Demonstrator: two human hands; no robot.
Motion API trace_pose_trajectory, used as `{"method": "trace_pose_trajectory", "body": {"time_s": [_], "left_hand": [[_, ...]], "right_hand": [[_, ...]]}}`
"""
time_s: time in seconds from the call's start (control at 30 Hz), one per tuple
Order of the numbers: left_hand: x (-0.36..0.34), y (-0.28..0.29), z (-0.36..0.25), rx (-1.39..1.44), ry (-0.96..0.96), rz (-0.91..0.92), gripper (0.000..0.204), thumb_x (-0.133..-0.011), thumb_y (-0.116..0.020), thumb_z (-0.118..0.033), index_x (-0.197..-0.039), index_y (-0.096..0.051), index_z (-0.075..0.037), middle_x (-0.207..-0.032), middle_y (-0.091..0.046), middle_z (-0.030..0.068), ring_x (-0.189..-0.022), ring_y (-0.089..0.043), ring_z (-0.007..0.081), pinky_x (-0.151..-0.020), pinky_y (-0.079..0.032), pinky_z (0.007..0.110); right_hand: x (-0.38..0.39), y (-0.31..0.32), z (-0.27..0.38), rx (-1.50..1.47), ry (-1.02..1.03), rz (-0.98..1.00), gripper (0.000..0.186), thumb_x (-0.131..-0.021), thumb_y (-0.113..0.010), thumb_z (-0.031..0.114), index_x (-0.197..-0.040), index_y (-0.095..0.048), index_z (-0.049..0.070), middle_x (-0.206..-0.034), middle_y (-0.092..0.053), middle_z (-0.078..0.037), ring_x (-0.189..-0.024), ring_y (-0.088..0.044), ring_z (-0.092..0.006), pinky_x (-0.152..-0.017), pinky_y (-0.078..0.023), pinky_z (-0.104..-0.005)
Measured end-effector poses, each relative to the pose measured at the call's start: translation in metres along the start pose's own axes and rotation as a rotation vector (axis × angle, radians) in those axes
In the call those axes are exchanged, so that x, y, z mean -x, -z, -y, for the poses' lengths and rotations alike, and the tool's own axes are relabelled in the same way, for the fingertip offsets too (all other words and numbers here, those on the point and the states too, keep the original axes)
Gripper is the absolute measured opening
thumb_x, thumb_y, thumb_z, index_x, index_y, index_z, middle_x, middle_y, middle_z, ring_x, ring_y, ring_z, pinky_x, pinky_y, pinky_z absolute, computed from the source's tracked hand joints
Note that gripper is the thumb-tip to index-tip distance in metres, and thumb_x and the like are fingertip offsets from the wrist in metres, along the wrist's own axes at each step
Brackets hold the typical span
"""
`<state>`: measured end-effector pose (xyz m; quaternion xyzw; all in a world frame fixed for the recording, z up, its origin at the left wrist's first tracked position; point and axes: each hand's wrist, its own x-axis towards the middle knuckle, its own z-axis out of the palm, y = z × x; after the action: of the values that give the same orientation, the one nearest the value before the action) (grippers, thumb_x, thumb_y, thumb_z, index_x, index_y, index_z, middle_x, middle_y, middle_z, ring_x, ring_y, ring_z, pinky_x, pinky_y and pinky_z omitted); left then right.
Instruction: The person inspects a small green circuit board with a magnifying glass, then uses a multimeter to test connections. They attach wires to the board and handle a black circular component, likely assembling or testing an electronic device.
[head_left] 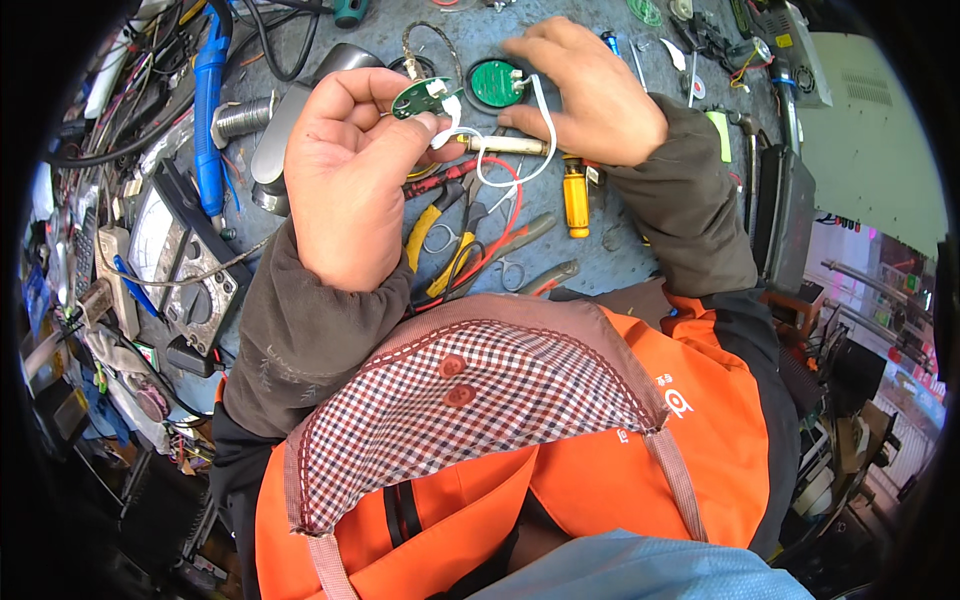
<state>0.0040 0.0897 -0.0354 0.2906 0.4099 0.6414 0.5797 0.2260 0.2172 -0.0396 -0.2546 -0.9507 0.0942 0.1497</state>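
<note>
Between the fingertips and thumb of my left hand (pixel 350 185) is a small round green circuit board (pixel 420 96), tilted, with a white plug on it. A thin white cable (pixel 551 125) loops from this plug to a second round green circuit board (pixel 492 80), which sits in a dark round rim on the bench. My right hand (pixel 590 95) is beside that second board, thumb and fingers apart, holding nothing that I can see. Under the cable lies a pale rod-like tool (pixel 510 145). A yellow screwdriver (pixel 577 203) lies below my right hand.
Yellow-handled pliers (pixel 424 232) and a red cable (pixel 519 205) lie nearest my body on the blue bench (pixel 610 262). Left are a solder spool (pixel 245 116), a blue torch-like handle (pixel 208 120) and an analog meter (pixel 190 285). Small parts and a motor (pixel 752 52) lie far right.
</note>
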Motion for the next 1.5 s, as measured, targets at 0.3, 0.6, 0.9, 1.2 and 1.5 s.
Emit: {"method": "trace_pose_trajectory", "body": {"time_s": [0.3, 0.6, 0.9, 1.2, 1.5], "left_hand": [[0.001, -0.003, -0.005, -0.045, -0.007, -0.007, 0.019, -0.091, -0.059, 0.008, -0.108, -0.056, 0.0, -0.099, -0.067, 0.0102, -0.088, -0.069, 0.0175, -0.076, -0.063, 0.034], [0.0, 0.004, -0.001, 0.024, -0.01, -0.012, 0.022, -0.091, -0.061, 0.009, -0.109, -0.055, -0.002, -0.097, -0.07, 0.0109, -0.084, -0.071, 0.0207, -0.073, -0.064, 0.037], [-0.006, 0.003, -0.004, 0.033, -0.081, -0.005, 0.023, -0.092, -0.06, 0.009, -0.111, -0.053, -0.001, -0.1, -0.07, 0.0126, -0.087, -0.073, 0.0248, -0.076, -0.065, 0.039], [-0.006, 0.002, 0.002, -0.038, -0.116, 0.05, 0.022, -0.091, -0.058, 0.009, -0.11, -0.054, -0.001, -0.099, -0.068, 0.0111, -0.086, -0.071, 0.0237, -0.077, -0.063, 0.039], [-0.013, 0.011, 0.009, -0.03, -0.11, 0.053, 0.024, -0.09, -0.055, 0.01, -0.112, -0.054, 0.0, -0.1, -0.069, 0.0135, -0.088, -0.072, 0.0257, -0.078, -0.063, 0.039]], "right_hand": [[0.004, 0.002, 0.003, -0.39, -0.332, -0.105, 0.051, -0.077, -0.076, 0.006, -0.123, -0.054, 0.004, -0.105, -0.068, -0.018, -0.098, -0.067, -0.0327, -0.082, -0.054, -0.0401], [0.023, 0.046, -0.024, -1.447, -0.471, -0.134, 0.058, -0.08, -0.065, 0.0, -0.136, -0.052, 0.0, -0.123, -0.065, -0.022, -0.074, -0.068, -0.0129, -0.054, -0.053, -0.021], [0.031, 0.07, -0.025, -1.959, -0.103, -0.099, 0.061, -0.094, -0.055, 0.019, -0.152, -0.04, 0.005, -0.138, -0.056, -0.029, -0.092, -0.064, -0.0151, -0.075, -0.053, -0.0276], [0.031, 0.056, -0.01, -1.579, 0.001, -0.155, 0.066, -0.087, -0.072, 0.006, -0.149, -0.048, 0.002, -0.138, -0.055, -0.009, -0.106, -0.056, -0.0101, -0.09, -0.047, -0.0252], [0.028, 0.04, 0.021, -0.574, -0.074, -0.289, 0.076, -0.064, -0.087, 0.004, -0.135, -0.058, 0.006, -0.111, -0.055, -0.009, -0.11, -0.057, -0.0232, -0.097, -0.046, -0.0338]]}}
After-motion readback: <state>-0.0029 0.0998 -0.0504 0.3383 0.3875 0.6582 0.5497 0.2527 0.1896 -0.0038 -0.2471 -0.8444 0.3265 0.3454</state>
